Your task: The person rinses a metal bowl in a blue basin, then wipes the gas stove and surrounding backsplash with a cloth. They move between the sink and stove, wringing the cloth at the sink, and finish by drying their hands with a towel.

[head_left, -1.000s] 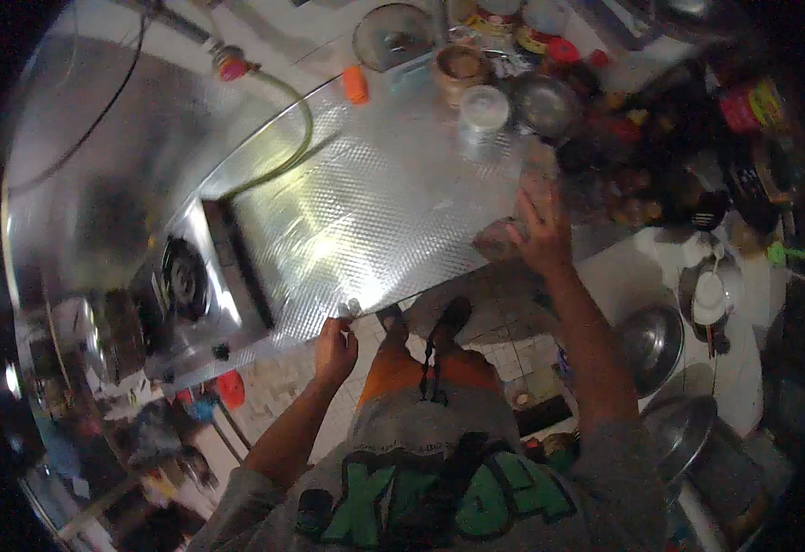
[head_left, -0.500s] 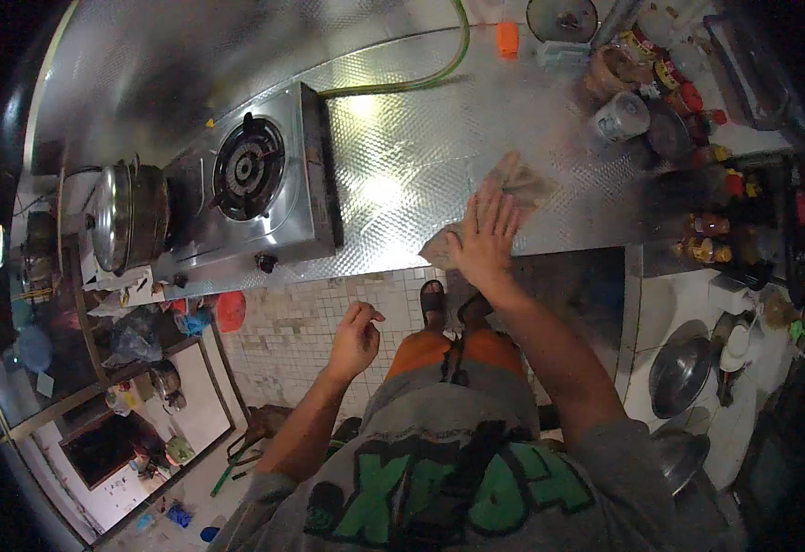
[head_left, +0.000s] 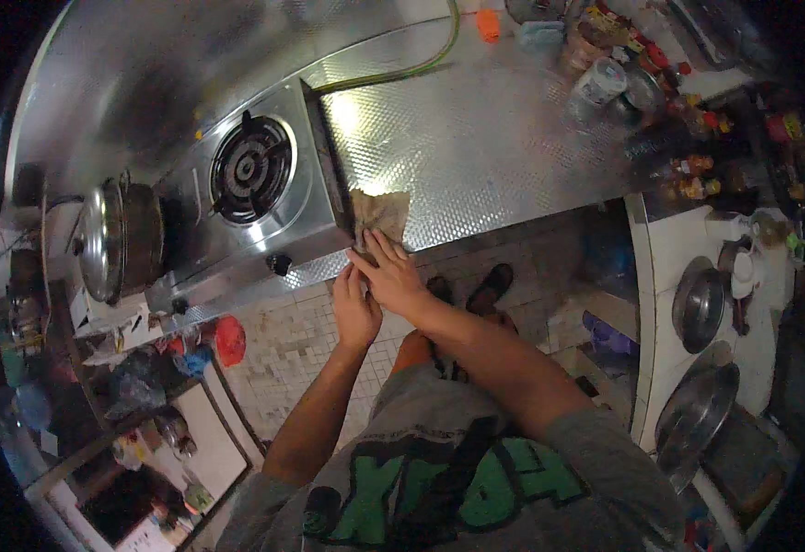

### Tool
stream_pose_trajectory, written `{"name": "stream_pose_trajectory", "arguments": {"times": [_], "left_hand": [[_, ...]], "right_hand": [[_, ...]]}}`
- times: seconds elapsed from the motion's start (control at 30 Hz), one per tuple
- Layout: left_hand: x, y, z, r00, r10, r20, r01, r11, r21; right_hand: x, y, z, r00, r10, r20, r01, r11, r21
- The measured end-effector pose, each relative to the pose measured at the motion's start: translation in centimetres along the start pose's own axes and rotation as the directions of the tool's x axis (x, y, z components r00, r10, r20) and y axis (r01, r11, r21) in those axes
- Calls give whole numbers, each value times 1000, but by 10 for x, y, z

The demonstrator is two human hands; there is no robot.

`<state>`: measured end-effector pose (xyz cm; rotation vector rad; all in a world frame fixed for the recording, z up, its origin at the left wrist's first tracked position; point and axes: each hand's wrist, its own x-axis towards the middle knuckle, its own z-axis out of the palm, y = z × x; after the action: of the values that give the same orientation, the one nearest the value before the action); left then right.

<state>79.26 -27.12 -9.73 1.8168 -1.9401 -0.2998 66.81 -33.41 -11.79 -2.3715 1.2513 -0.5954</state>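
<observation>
On the near side of the metal counter (head_left: 485, 138), just right of the stove (head_left: 272, 235), lies the brownish cloth (head_left: 386, 210), spread but somewhat wrinkled. I judge that it is light and soft, without stiffness, so it will fold and bunch easily, and it cannot break; whether it is damp, I cannot tell. The best place for taking hold seems to be its near edge, or the whole palm can press it flat on the textured metal, which may be slippery.

The right hand (head_left: 395, 276) is on the near part of the cloth, its fingers extended and slightly apart, laid upon the fabric and not clenched around it. The left hand (head_left: 357, 311) is just beside it, to the left, at the counter's front edge, with fingers partly bent; whether they grasp anything, I cannot tell.
</observation>
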Motion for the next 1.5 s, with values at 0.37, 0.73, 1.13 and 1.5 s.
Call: {"name": "stream_pose_trajectory", "arguments": {"times": [0.37,0.73,1.13,1.5], "left_hand": [[90,30,17,815,325,480,-474,850,229],[114,84,83,698,484,528,-665,712,227],[166,271,219,504,722,475,-859,474,191],[199,380,294,542,748,384,-820,571,45]], "right_hand": [[-88,83,-75,923,379,-65,-365,917,163],[-301,169,-149,252,968,14,-863,218,456],[-379,216,-143,286,943,170,-846,165,508],[-471,232,-181,146,986,86,-751,54,658]]}}
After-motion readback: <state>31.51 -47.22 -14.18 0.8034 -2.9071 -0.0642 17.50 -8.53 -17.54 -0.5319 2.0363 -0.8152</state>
